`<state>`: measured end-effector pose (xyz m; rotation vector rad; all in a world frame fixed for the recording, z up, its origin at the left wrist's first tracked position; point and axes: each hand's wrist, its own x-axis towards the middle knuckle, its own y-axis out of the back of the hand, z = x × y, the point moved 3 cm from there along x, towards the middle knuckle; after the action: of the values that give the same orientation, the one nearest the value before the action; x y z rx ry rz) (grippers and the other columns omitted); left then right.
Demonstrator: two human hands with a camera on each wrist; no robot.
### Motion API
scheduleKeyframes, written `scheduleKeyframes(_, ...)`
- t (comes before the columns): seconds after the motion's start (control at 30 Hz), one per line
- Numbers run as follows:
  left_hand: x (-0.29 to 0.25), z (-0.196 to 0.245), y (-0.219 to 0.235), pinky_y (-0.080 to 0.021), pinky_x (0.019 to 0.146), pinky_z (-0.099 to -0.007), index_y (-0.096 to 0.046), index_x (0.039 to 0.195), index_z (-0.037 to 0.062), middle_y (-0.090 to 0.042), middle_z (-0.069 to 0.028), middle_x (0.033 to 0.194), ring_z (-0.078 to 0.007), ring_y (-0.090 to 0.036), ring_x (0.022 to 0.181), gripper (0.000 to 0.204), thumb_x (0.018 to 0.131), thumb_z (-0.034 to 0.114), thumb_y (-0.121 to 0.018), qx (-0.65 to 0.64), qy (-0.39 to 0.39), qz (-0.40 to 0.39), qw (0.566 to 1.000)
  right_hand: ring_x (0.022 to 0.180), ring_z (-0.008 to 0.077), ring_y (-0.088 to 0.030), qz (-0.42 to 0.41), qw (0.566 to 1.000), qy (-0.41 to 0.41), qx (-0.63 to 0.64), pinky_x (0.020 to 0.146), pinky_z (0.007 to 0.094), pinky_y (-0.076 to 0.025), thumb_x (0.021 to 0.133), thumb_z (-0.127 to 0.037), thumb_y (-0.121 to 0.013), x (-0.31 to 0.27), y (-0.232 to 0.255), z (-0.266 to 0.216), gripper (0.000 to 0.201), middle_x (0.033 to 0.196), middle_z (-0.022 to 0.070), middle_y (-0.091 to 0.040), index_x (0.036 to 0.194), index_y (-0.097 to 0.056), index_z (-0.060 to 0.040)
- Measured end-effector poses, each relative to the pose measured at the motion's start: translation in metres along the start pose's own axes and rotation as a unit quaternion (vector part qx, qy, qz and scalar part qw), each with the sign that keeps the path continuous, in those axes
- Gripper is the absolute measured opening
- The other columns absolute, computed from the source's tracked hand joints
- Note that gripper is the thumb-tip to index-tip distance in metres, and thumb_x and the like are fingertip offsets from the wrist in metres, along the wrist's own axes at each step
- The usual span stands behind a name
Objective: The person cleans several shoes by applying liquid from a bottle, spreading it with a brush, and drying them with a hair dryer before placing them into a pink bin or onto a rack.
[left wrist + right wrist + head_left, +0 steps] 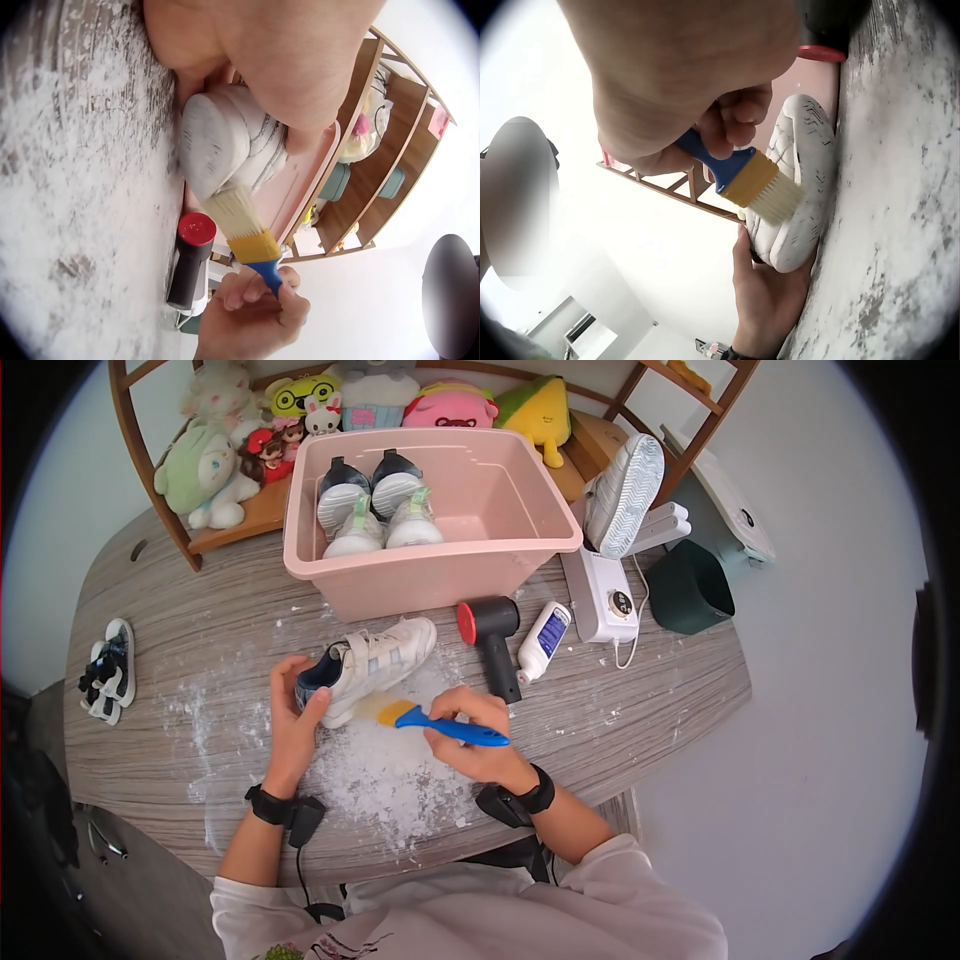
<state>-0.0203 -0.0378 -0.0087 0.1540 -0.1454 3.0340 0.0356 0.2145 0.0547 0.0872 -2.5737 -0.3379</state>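
My left hand (290, 718) grips a white sneaker (385, 655) by its dark-lined heel, the toe pointing away to the right. In my right hand (478, 738) is a brush with a blue handle (452, 728), a yellow band and pale bristles (778, 199). The bristle tips lie against the side of the sneaker's sole (810, 169), seen in the right wrist view. White powder (390, 780) is scattered over the table beneath the shoe and both hands. In the left wrist view, the sneaker's sole (208, 146) shows close to the bristles.
Behind the sneaker stands a pink bin (430, 565) holding several shoes. To the right lie a black and red blower (492, 630), a white bottle (545, 640) and a white device (605, 595) bearing a shoe. A dark green container (690, 588) stands beyond. Small shoes (112, 670) sit left.
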Motion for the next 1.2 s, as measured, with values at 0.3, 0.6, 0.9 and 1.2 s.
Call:
scheduleKeyframes(0.3, 0.002, 0.010, 0.003, -0.038, 0.107, -0.0346, -0.044, 0.136, 0.0055, -0.056, -0.0119, 0.130, -0.0203, -0.052, 0.121, 0.047, 0.095, 0.010, -0.066, 0.005, -0.046, 0.082, 0.996, 0.060, 0.0093, -0.055, 0.031, 0.999, -0.039, 0.005, 0.058, 0.0231, -0.042, 0.074, 0.001, -0.070, 0.002, 0.009, 0.002, 0.017, 0.070, 0.0041, -0.061, 0.088, -0.061, -0.0023)
scheduleKeyframes(0.6, -0.001, 0.008, 0.012, -0.044, 0.094, -0.0309, -0.054, 0.128, 0.0029, -0.060, -0.0096, 0.119, -0.0184, -0.056, 0.108, 0.037, 0.094, 0.014, -0.066, 0.158, -0.099, 0.122, 0.975, 0.074, 0.0069, -0.056, 0.154, 0.983, -0.072, 0.068, 0.064, 0.0223, -0.044, 0.080, 0.004, -0.065, 0.010, 0.038, 0.014, 0.016, 0.092, 0.0030, -0.061, 0.095, -0.062, 0.0002)
scheduleKeyframes(0.9, 0.002, 0.000, 0.012, -0.045, 0.069, -0.0244, -0.064, 0.116, 0.0032, -0.062, -0.0027, 0.100, -0.0094, -0.054, 0.079, 0.025, 0.092, 0.012, -0.067, 0.171, -0.065, 0.118, 0.976, 0.058, 0.0025, -0.045, 0.250, 0.950, -0.150, 0.110, 0.052, 0.0213, -0.034, 0.099, -0.015, -0.062, 0.011, 0.036, 0.023, 0.016, 0.070, -0.0036, -0.053, 0.089, -0.063, -0.0031)
scheduleKeyframes(1.2, 0.003, -0.007, 0.015, -0.046, 0.068, -0.0248, -0.061, 0.114, 0.0028, -0.062, -0.0036, 0.101, -0.0099, -0.054, 0.077, 0.026, 0.088, 0.006, -0.064, 0.158, -0.071, 0.122, 0.977, 0.052, 0.0054, -0.046, 0.173, 0.965, -0.182, 0.077, 0.046, 0.0223, -0.035, 0.105, -0.034, -0.052, 0.008, 0.029, 0.017, 0.044, 0.065, -0.0007, -0.053, 0.073, -0.060, -0.0044)
